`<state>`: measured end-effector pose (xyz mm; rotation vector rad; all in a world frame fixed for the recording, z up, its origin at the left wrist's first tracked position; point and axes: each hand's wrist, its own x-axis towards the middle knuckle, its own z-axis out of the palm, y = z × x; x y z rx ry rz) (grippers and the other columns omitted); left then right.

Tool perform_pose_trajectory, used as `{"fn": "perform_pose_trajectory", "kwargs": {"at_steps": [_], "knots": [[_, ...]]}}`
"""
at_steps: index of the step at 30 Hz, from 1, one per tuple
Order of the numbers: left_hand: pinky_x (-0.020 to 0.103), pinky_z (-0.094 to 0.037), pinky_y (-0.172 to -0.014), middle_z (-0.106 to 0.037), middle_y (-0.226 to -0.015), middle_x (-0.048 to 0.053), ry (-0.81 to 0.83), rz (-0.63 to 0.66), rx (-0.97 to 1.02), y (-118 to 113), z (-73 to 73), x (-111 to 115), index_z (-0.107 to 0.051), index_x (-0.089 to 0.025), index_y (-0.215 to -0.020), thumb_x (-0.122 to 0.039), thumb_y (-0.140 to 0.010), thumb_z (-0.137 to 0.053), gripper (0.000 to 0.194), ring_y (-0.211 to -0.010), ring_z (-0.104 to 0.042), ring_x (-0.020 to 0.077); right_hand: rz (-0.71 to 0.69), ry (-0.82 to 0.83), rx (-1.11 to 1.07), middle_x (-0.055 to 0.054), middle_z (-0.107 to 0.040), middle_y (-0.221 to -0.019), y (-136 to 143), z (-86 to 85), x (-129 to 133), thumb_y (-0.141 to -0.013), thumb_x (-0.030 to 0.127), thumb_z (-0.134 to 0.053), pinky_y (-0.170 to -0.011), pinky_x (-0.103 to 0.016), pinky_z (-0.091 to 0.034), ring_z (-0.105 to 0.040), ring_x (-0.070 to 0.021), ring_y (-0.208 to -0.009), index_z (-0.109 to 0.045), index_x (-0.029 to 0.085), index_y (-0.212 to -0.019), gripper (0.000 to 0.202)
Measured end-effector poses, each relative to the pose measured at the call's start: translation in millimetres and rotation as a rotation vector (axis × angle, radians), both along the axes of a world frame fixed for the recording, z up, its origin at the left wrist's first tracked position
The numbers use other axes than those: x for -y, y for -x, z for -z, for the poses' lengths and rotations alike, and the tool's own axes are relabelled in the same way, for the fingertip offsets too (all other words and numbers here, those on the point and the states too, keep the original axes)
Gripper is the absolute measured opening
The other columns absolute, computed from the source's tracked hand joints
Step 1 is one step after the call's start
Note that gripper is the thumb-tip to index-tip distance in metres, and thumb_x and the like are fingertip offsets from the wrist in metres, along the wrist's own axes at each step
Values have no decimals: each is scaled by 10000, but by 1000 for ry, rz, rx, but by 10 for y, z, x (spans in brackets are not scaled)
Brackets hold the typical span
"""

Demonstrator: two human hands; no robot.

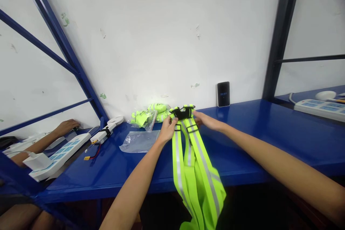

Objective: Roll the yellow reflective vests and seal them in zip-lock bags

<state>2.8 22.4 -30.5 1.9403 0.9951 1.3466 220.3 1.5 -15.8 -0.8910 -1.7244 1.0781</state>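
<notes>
On blue table (242, 129), L side: clear plastic bag (138, 141), lying flat. Then L hand (168, 128), fingers pinching black buckle end of neon reflective vest (185, 158), w/ straps hanging over table edge; R hand (201, 119), fingers bent round buckle's other end.

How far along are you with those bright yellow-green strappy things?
Done, it seems: one plastic bag lies flat, looking empty. In hand: the left hand and right hand hold the reflective harness near its top, straps dangling past the table. Probably left: the bundles by the wall, at least one in clear plastic.
</notes>
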Motion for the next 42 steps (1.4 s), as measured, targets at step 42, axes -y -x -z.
{"fn": "perform_pose_trajectory", "kwargs": {"at_steps": [42], "knots": [[376,-525,-879,-687,-1076,116,38,238,251,-191,-3,140,-602,-136,-1103,-420,-693,-753,521,-989,-648,253,109,-182,-254,-44,-728,-860,205,80,46,-657,219,-667,-788,-358,-505,-655,-228,-820,-699,154,-904,258]]}}
